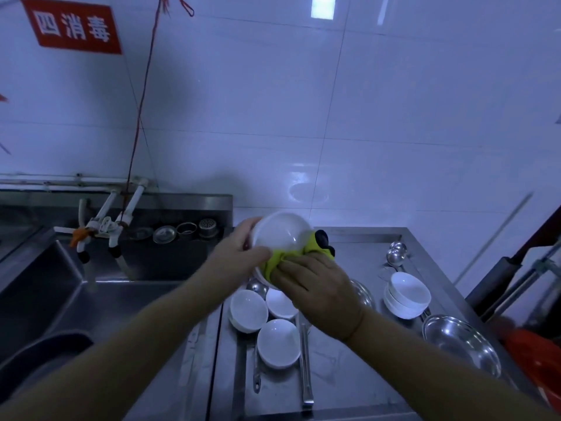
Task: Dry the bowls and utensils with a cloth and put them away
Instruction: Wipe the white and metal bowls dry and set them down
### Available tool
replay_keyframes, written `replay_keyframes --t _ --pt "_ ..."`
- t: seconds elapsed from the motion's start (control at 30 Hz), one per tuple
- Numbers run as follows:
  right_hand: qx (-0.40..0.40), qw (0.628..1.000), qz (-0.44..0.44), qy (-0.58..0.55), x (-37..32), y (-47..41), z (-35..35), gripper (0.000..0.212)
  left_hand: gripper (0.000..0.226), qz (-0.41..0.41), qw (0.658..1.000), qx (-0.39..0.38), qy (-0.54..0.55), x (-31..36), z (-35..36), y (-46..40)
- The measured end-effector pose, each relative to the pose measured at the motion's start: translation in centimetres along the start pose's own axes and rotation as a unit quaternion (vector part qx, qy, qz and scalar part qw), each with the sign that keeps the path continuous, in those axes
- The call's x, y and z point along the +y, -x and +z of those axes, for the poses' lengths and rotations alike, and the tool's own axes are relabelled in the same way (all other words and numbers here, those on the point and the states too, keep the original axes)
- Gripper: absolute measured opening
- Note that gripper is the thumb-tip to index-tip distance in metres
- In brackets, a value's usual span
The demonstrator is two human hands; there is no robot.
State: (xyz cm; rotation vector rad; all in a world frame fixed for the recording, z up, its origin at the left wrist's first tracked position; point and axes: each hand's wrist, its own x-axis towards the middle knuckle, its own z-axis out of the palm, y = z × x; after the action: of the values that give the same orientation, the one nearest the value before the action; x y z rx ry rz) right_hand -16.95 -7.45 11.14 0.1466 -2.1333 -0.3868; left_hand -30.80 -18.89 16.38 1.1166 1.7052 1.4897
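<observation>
Two bare hands hold a white bowl and a yellow-green cloth above a steel kitchen surface.

The left hand (243,253) has its grip closed round the left rim of the white bowl (280,233), which is raised and tilted so its hollow faces the camera. The right hand (318,287) presses the yellow-green cloth (291,258) against the bowl's lower edge, fingers bent over the fabric in a narrow grip. Below the hands, three white bowls (267,323) sit close together on the steel surface (334,360), with long metal utensil handles (306,366) lying between them. A stack of white bowls (406,294) stands well apart to the right, ladles (396,253) behind it and a shiny metal dish (461,344) in front. A sink (91,293) lies to the left.
</observation>
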Motion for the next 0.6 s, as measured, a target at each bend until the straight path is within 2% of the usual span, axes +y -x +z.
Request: replay_keyframes --t 0.07,0.13,0.23,0.37,0.47,0.53,0.6 --pt "0.028 0.996 0.084 -0.005 -1.5 -0.6 0.6 0.012 0.039 0.064 0.994 0.075 0.049 -0.7 1.8 0.9" --pt "0.036 0.992 0.115 -0.025 -2.6 -1.2 0.7 0.016 0.03 0.096 0.987 0.11 0.07 -0.7 2.4 1.0" --pt "-0.013 0.997 0.074 -0.025 -1.8 -1.6 -0.1 0.015 0.028 0.086 0.99 0.108 0.025 -0.2 1.3 0.4" --pt "-0.107 0.993 -0.013 -0.038 0.9 -1.3 -1.2 0.034 0.032 0.089 0.993 0.084 0.005 0.8 0.3 0.2" --pt "-0.045 0.998 0.005 -0.041 0.8 -1.4 -1.0 0.025 0.024 0.091 0.989 0.107 0.039 1.3 0.7 0.0" --pt "0.018 0.998 0.063 -0.023 -0.7 -1.7 -0.6 0.018 0.016 0.103 0.984 0.134 0.055 1.6 1.5 -0.2" --pt "0.061 0.988 0.139 -0.017 -2.7 -2.1 0.2 0.018 0.024 0.119 0.979 0.149 0.073 1.7 2.5 -0.4"
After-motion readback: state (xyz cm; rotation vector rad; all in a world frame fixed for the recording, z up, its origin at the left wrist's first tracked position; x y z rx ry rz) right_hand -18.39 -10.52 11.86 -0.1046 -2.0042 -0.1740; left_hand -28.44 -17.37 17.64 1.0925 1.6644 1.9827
